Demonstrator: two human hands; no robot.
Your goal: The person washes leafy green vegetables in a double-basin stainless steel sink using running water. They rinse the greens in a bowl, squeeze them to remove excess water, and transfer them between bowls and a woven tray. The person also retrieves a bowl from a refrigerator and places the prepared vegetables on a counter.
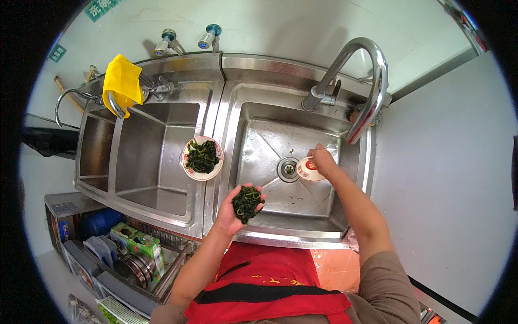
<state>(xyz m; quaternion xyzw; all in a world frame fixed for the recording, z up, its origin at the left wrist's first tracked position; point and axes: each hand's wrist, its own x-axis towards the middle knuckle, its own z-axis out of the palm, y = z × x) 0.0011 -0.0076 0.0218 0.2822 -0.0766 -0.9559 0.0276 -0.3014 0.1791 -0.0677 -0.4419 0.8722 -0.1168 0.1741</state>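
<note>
My left hand (233, 212) is palm up over the near left edge of the right sink, with a clump of dark green cooked leafy vegetable (247, 203) in it. My right hand (323, 161) grips the rim of a small white bowl with a red pattern (309, 173), tilted over the right sink beside the drain (288, 169). Bits of green lie in the drain. A patterned bowl (219, 164) holding more of the dark greens rests on the divider between the two sinks, partly over the left one.
A tall curved chrome faucet (378, 69) arches over the right sink (263, 148). A yellow cloth (122, 85) hangs on the faucet at the left sink (141, 152). Below left are steel pots (135, 269) and a green box (137, 243). A grey panel (437, 162) stands at right.
</note>
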